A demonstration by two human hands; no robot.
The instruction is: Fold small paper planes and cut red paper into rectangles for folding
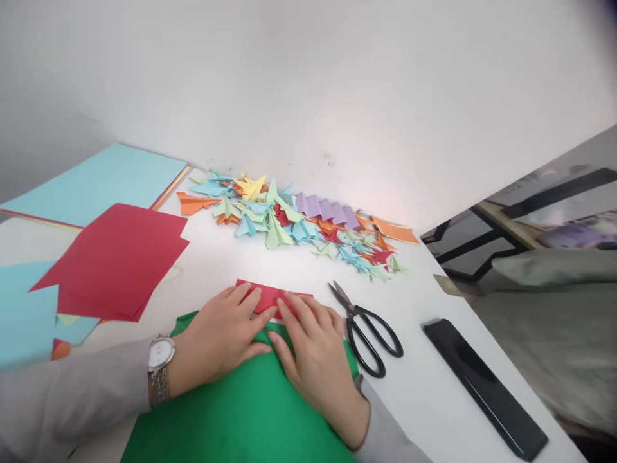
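Observation:
A folded piece of red paper (271, 299) lies flat on the white table under my fingertips. My left hand (224, 334), with a silver watch (160, 353) on the wrist, presses its left part with fingers stretched out. On the right part rest the fingers of my right hand (313, 341), also extended, with the thumb held apart. Both palms partly cover the paper's near edge. Beneath my hands spreads a green sheet (250, 411), paper or cloth I cannot tell. Black-handled scissors (364, 325) lie just right of my right hand, blades slightly apart.
Small folded paper planes (277, 225) in several colours are heaped along the wall. Red sheets (120, 263), a stack of large light-blue paper (106, 177) and more blue sheets (26, 315) lie left. A long black object (484, 386) lies near the table's right edge.

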